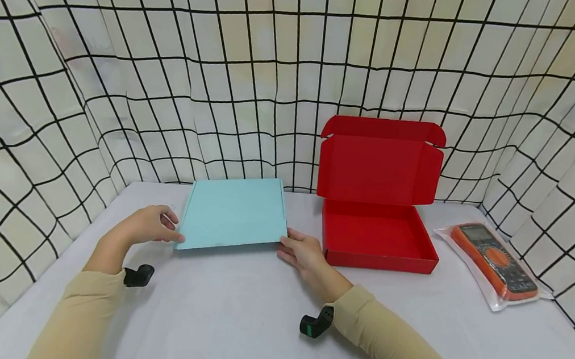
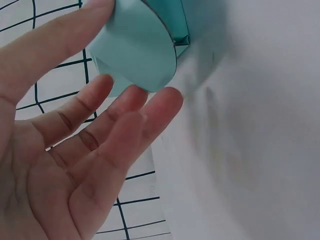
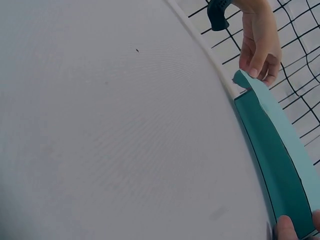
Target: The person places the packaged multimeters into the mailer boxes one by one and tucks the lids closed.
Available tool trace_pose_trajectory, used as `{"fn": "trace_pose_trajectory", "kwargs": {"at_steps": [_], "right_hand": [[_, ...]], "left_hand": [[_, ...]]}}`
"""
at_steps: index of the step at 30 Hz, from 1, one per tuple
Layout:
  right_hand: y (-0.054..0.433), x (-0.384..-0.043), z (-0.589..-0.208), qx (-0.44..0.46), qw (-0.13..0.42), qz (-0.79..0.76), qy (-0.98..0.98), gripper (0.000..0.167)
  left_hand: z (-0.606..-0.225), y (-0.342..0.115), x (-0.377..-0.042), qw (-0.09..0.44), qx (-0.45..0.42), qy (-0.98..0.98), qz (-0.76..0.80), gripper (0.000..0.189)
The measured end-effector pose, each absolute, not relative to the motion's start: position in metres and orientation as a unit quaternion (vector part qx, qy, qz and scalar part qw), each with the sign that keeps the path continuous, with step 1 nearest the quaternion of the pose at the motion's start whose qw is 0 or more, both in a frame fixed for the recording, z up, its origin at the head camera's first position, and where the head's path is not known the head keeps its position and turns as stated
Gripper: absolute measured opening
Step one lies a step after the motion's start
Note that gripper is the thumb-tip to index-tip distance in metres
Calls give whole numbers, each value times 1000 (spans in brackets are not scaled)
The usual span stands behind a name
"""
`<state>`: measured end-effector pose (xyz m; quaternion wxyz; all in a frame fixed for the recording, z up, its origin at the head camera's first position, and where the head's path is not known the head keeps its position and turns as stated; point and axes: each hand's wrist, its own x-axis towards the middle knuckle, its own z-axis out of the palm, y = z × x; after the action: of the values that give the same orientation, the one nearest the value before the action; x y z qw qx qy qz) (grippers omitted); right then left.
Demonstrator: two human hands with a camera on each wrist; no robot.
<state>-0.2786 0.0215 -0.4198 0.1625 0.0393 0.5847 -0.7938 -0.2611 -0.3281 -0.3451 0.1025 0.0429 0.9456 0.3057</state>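
Note:
A light blue cardboard box (image 1: 235, 212) lies left of the middle of the table, its lid down over it and tilted, the front edge raised at the left. At the lid's front left corner my left hand (image 1: 147, 225) pinches a rounded side flap (image 2: 145, 50), thumb on top and the other fingers loosely curled below. My right hand (image 1: 311, 261) holds the front right corner. In the right wrist view, its fingertips (image 3: 285, 227) press the darker teal front (image 3: 267, 150) below the lid. The rest of that hand is out of that view.
Right of the blue box stands a red cardboard box (image 1: 378, 261) with its lid raised. Farther right lies an orange and black multimeter (image 1: 496, 257) in a clear plastic bag. White cloth with a black grid (image 1: 296, 83) hangs around the white table (image 1: 234, 317).

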Motion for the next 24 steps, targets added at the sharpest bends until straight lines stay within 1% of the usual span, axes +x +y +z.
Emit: {"fn": "trace_pose_trajectory", "kwargs": {"at_steps": [3, 7, 14, 24], "right_hand": [[23, -279, -420, 42, 161, -793, 585, 50], [23, -279, -419, 41, 161, -791, 588, 51], [23, -278, -420, 37, 163, -791, 588, 50], [24, -278, -419, 41, 166, -787, 593, 50]], "left_hand": [[-346, -328, -262, 113, 51, 944, 307, 51], [-348, -327, -260, 120, 56, 946, 297, 54], [-352, -326, -257, 122, 70, 950, 278, 59], [-353, -325, -252, 117, 75, 953, 268, 56]]}}
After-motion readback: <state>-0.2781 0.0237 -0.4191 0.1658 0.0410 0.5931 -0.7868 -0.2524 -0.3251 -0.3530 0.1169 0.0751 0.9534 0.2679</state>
